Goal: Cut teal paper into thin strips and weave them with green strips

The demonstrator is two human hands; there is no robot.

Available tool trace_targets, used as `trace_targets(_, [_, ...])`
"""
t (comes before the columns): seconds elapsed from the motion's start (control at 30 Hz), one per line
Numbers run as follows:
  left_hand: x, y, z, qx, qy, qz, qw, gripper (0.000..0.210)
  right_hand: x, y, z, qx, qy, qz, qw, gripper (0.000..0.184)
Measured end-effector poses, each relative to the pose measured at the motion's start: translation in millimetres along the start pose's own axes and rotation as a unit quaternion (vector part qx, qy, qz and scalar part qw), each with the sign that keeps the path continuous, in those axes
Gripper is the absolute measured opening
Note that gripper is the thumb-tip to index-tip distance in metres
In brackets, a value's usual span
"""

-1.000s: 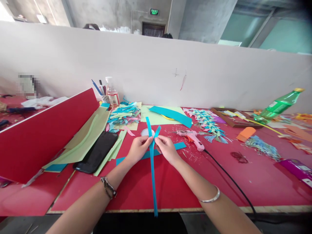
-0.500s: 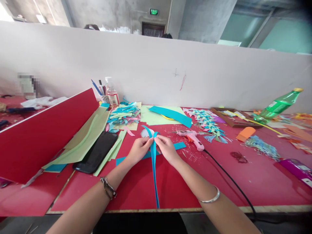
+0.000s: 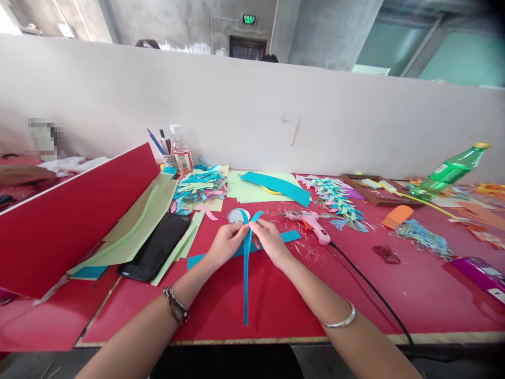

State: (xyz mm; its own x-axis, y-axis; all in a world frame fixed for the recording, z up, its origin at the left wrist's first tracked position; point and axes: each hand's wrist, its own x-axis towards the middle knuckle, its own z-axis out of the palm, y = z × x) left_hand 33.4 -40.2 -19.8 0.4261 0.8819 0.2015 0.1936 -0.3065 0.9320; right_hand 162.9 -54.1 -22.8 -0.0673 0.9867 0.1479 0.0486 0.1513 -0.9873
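Both hands pinch a long blue paper strip (image 3: 246,284) at its upper part, over the middle of the red table. My left hand (image 3: 229,238) is closed on its left side, and my right hand (image 3: 269,239) is closed on the right side. Above the fingers two curved ends spread apart; the long part hangs down toward me. Whether these are one folded strip or two pieces, I cannot tell. Beneath the hands a wider blue paper strip (image 3: 292,236) lies across the table. A round white lid-like piece (image 3: 235,215) sits just behind my left hand.
A pink glue gun (image 3: 311,221) with a black cord lies to the right. At left are a black phone (image 3: 158,250), pale green paper (image 3: 130,226) and a red board (image 3: 79,216). Cut strips (image 3: 203,184) are heaped behind. A green bottle (image 3: 453,171) leans at right.
The two upper ends of the strip have spread apart, and its hanging part has swung slightly left. Another person's hand has appeared at the far left, behind the red board.
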Motion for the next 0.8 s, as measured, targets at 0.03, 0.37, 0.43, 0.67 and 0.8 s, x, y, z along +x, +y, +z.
trace_targets(0.03, [-0.2,0.3,-0.1,0.000,0.002,0.003,1.000,0.038,-0.2,-0.2,0.4,-0.001,-0.009,0.004,1.000,0.029])
trace_targets(0.37, [1.3,0.9,-1.4,0.003,0.079,0.002,0.997,0.036,-0.4,1.5,1.2,0.032,0.018,-0.001,0.999,0.029])
trace_targets(0.43, [1.7,0.3,-1.1,0.006,0.059,-0.002,0.998,0.037,0.2,0.9,0.5,0.033,0.029,-0.007,0.999,0.030])
trace_targets(0.67, [1.0,-0.5,0.1,0.025,0.030,0.020,0.999,0.038,0.3,-2.2,0.7,0.005,-0.015,0.012,1.000,0.037])
trace_targets(0.8, [0.8,-2.2,-1.0,0.044,0.064,0.017,0.997,0.037,-1.1,-0.8,2.5,0.005,-0.008,0.015,1.000,0.029])
